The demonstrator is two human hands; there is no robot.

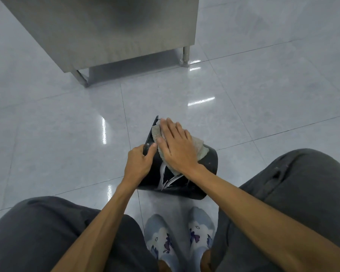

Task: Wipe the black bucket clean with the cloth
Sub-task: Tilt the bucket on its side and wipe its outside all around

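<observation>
The black bucket (208,163) lies tipped on its side on the tiled floor between my knees, its rim pointing away to the left. White streaks mark its near side. My left hand (138,162) grips the rim at the bucket's left edge. My right hand (177,146) lies flat, fingers spread, pressing a pale grey cloth (199,147) against the bucket's upper side. Most of the cloth is hidden under the palm; its edges stick out near the rim and to the right.
A stainless steel cabinet (106,28) on short legs stands on the floor ahead, upper left. My knees in dark trousers flank the bucket, and my patterned shoes (179,238) sit just behind it. Glossy grey tiles stretch all round.
</observation>
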